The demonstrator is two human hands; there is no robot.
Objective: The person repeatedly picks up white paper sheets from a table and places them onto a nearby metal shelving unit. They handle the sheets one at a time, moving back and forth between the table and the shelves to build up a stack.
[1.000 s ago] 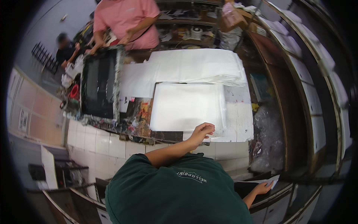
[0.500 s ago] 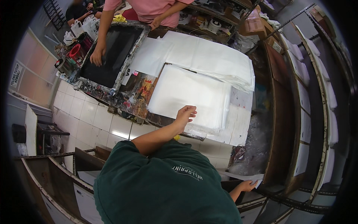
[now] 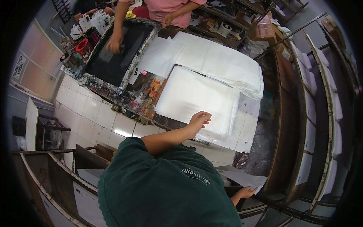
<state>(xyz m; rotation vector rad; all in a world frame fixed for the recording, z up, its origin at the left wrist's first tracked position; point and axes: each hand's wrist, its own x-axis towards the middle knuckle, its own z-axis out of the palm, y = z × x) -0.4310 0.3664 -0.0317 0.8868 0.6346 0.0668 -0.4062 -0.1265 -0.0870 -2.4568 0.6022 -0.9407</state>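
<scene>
In the head view, the right hand (image 3: pixel 245 192) pinches a thin white sheet (image 3: pixel 241 176) extending leftward from its grip. Forward-left lies a flat, rectangular white sheet stack (image 3: pixel 200 94), long axis crosswise; the loosely curled, seemingly empty left hand (image 3: pixel 199 121) is nearer.

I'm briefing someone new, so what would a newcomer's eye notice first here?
Probably the bright stack of white sheets near the centre, with the left hand at its near edge. Then the dark framed panel at upper left, a co-worker's hand over it. Lower right, the right hand holds a pale sheet.
</scene>
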